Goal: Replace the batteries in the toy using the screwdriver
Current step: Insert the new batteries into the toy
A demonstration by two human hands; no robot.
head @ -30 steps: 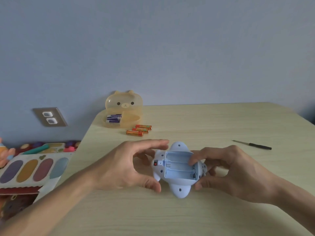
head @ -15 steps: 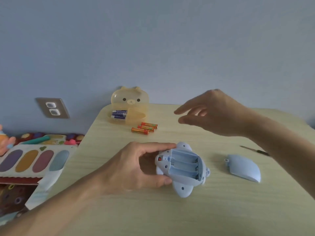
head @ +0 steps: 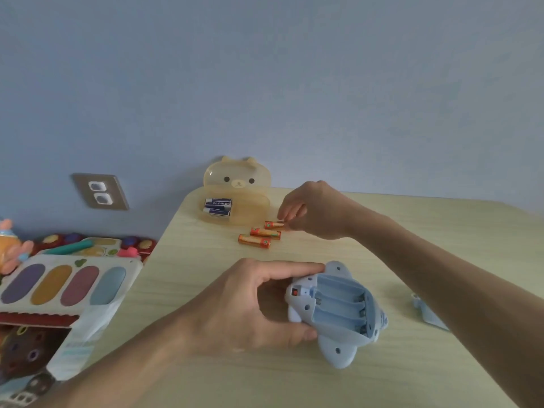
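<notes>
While the box (head: 251,212) holds batteries (head: 217,207), left fingers (head: 294,267) grip the toy (head: 337,351), right fingers (head: 290,212) pinch a battery (head: 273,224).

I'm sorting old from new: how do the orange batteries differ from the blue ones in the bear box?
The orange batteries lie loose on the table; the blue batteries sit inside the bear box. The right hand pinches one orange battery; the blue batteries are untouched. Both lie on their sides.

Plain blue-grey wall (head: 294,83); double socket plate (head: 100,192) low at left; pale wood-grain table (head: 382,378) against wall
</notes>
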